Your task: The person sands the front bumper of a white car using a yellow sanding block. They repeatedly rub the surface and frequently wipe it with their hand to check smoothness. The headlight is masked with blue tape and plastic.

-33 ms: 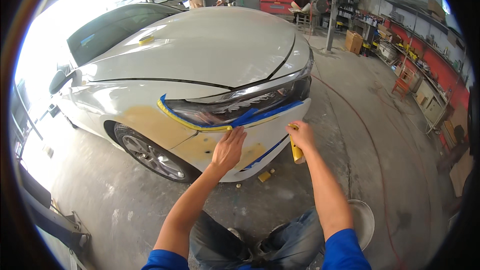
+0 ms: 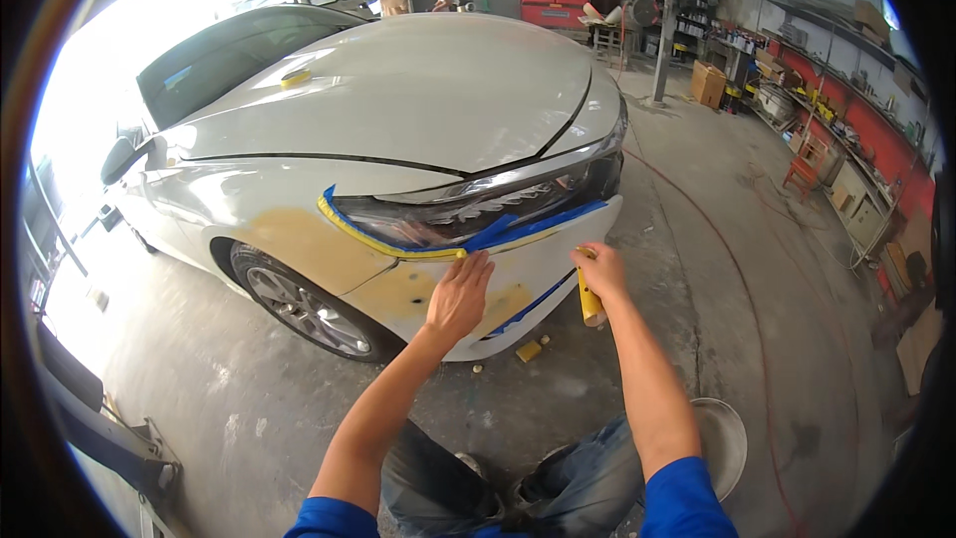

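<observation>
My left hand [image 2: 460,297] lies flat, fingers outstretched, on the front bumper [image 2: 518,274] of a white car. Its fingertips reach the yellow tape [image 2: 398,252] under the headlight [image 2: 438,217]; a small yellow bit shows beside them. Blue tape [image 2: 538,229] also runs along the headlight's lower edge. At the bumper's right side, my right hand [image 2: 603,271] is closed on the upper end of a long yellow sanding block [image 2: 591,309], which hangs downward. Yellowish filler patches [image 2: 309,244] with dark spots cover part of the fender and bumper.
Yellow scraps [image 2: 529,351] lie on the floor below the bumper. A round pale basin [image 2: 722,448] stands by my right leg. A hose [image 2: 742,279] crosses the floor at right, before cluttered shelves [image 2: 846,139]. A yellow object [image 2: 295,79] rests on the hood.
</observation>
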Demonstrator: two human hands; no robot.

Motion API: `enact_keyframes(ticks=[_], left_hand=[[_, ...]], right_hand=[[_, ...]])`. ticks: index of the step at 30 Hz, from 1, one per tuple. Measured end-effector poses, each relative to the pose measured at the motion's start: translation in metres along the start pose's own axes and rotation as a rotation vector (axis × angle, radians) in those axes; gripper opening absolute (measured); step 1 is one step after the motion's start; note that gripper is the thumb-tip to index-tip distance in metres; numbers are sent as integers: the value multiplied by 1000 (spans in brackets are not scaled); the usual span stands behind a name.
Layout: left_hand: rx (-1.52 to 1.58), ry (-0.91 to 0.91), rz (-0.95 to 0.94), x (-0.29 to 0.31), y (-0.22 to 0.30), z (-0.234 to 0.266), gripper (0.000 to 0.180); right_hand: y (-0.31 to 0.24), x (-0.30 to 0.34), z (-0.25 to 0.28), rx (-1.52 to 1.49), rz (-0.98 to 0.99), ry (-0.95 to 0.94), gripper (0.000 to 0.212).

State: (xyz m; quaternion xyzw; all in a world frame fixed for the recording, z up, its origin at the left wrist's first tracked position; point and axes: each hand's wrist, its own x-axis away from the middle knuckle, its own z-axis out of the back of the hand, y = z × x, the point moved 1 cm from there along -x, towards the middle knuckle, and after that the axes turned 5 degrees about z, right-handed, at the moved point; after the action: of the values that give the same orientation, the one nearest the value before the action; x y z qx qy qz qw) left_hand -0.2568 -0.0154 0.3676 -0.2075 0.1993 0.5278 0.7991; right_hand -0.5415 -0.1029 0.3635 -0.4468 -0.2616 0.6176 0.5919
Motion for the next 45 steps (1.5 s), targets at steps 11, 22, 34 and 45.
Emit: enact_keyframes(ticks=[11,22,34,45], left_hand=[[615,-53,-123,-16,71,34,46],[834,-69,523,-7,51,-14,27],[771,-331,534,-16,53,-27,28],[-146,-13,43,-7,24,-15,53]], right_hand=[[30,53,-69,-1184,-438,-595,32],[11,60,-55,-999,-495,-533,59],[-4,54,-50,-650,-11,-353,26],[21,47,-54,-737,-42,-65,24]])
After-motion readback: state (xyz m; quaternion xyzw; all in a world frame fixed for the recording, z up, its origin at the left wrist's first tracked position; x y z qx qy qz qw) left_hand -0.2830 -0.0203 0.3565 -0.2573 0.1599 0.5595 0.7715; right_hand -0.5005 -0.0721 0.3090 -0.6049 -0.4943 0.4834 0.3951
